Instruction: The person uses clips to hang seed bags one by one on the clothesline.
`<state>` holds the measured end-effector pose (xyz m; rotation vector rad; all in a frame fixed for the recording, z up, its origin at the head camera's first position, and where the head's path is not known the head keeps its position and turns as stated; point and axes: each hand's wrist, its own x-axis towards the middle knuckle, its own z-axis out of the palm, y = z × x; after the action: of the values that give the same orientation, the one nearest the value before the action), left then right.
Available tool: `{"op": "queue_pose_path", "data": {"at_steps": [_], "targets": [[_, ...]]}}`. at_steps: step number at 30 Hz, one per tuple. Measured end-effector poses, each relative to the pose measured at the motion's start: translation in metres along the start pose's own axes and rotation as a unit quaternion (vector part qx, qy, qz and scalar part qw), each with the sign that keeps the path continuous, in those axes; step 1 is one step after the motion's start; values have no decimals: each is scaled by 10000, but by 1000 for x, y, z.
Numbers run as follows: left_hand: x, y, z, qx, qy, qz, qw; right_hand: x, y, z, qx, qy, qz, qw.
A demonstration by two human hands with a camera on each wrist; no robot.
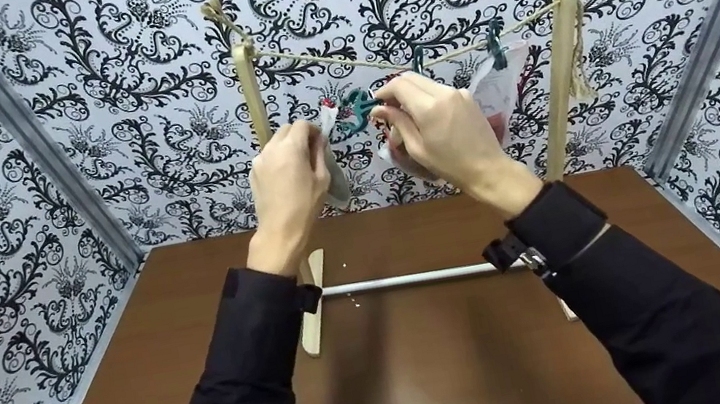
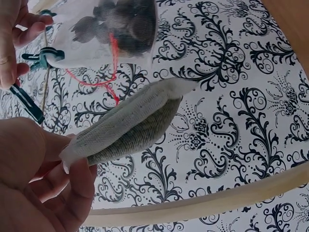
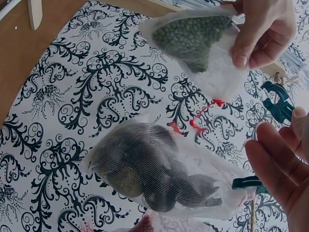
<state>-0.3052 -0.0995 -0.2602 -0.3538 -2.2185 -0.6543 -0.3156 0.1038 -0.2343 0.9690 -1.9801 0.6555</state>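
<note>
My left hand [image 1: 289, 177] pinches the upper edge of a white mesh bag [image 3: 193, 41] with small green peas or beans inside and a red drawstring. The right hand [image 1: 443, 128] holds a dark green clothespin [image 3: 280, 101] between thumb and fingers, beside the cord and apart from that bag. Below the right hand in its wrist view hangs a mesh bag of dark round pieces [image 3: 145, 164], held up by another green clothespin [image 3: 248, 182]. Further right on the line, a clothespin [image 1: 497, 44] clips a mesh bag with reddish contents [image 1: 498, 122].
A sagging cord [image 1: 320, 59] runs between a left wooden post [image 1: 251, 88] and a right wooden post [image 1: 562, 85]. A white rod [image 1: 411, 279] joins the stand's feet on the brown table [image 1: 422, 383]. Patterned walls [image 1: 170, 132] enclose the back and sides.
</note>
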Motion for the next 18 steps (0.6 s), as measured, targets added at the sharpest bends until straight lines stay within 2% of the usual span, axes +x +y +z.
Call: {"op": "queue_pose_path", "data": {"at_steps": [8,14,18], "targets": [[4,6,-5,-118,57,-177,9998,10,-2,0,64,19,202,9998],[14,10,-11,28,136,-365,9992,22,-3,0,35,30,326,9995],[18,13,-13,86,123,-358,9992,28,-3,-3,-26,171,375,9991]]}}
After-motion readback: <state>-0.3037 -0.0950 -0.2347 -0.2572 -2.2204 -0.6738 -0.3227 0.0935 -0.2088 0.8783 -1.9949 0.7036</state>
